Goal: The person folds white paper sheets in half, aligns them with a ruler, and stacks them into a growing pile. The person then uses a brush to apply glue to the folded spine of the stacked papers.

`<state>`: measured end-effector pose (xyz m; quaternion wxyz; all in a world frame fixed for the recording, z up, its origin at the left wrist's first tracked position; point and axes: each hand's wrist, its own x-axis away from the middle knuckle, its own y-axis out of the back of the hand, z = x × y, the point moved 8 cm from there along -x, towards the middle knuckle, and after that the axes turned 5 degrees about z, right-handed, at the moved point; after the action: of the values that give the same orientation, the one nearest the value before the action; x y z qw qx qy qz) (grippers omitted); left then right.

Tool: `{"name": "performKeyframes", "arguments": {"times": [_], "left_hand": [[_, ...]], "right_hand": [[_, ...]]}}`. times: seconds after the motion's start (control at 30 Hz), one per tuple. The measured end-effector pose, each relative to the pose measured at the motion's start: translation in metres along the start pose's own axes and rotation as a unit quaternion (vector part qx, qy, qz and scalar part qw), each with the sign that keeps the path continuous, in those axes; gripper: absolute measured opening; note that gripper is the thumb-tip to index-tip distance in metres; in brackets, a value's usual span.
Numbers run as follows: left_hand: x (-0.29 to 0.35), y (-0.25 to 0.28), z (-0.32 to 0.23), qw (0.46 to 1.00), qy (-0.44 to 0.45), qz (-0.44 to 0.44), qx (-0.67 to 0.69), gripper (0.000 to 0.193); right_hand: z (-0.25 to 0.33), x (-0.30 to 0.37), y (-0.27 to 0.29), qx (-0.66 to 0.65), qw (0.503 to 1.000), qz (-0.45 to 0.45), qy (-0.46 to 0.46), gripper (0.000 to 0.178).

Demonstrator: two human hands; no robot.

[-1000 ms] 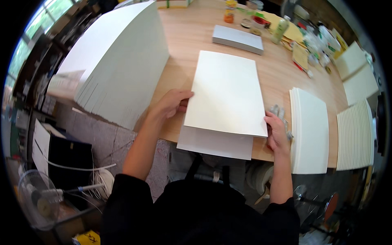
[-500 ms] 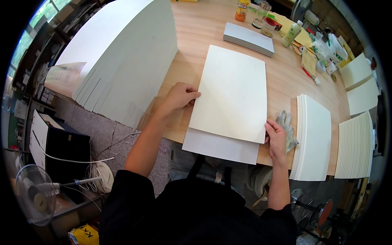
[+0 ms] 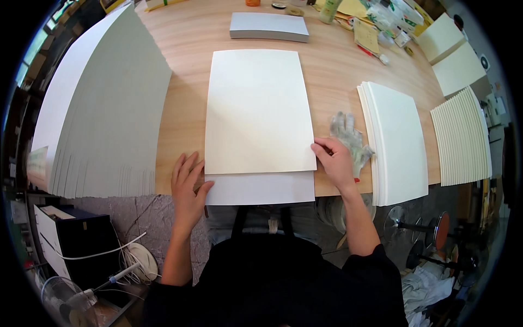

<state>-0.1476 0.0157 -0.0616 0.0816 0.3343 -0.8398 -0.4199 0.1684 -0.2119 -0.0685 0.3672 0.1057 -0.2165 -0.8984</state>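
Observation:
A cream-white sheet of board (image 3: 259,111) lies flat in front of me. It covers most of a pale grey-white sheet (image 3: 260,189), whose near strip shows and sticks out past the table's front edge. My left hand (image 3: 188,188) rests by the near left corner of the two sheets, fingers spread, with the thumb at the lower sheet's edge. At the right edge of the board, low down, my right hand (image 3: 333,161) pinches it between thumb and fingers. Just beyond that hand lies a grey-white work glove (image 3: 348,136).
A tall stack of grey-white sheets (image 3: 111,114) stands at the left. Right of the glove are a stack of white boards (image 3: 397,144) and a ridged cream stack (image 3: 462,139). A smaller stack (image 3: 268,26) lies beyond the board. A stool (image 3: 440,230) stands on the floor at right.
My left hand has let go of the board's left edge and come down to the near corner, fingers spread. My right hand sits higher on the right edge. The board looks straighter as the view turned.

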Motion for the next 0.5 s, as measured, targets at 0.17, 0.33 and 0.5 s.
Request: {"name": "performKeyframes", "arguments": {"times": [0.17,0.33,0.5], "left_hand": [[0.0,0.001,0.0,1.0,0.006,0.012,0.005,0.054],[0.0,0.003,0.0,1.0,0.002,0.007,-0.003,0.054],[-0.003,0.003,-0.001,1.0,-0.013,0.02,-0.017,0.053]], "right_hand": [[0.007,0.004,-0.003,0.003,1.0,0.01,0.011,0.019],[0.013,0.004,-0.004,0.039,0.999,0.021,0.022,0.019],[0.014,0.003,-0.003,0.037,0.999,0.003,0.037,0.021]]}}
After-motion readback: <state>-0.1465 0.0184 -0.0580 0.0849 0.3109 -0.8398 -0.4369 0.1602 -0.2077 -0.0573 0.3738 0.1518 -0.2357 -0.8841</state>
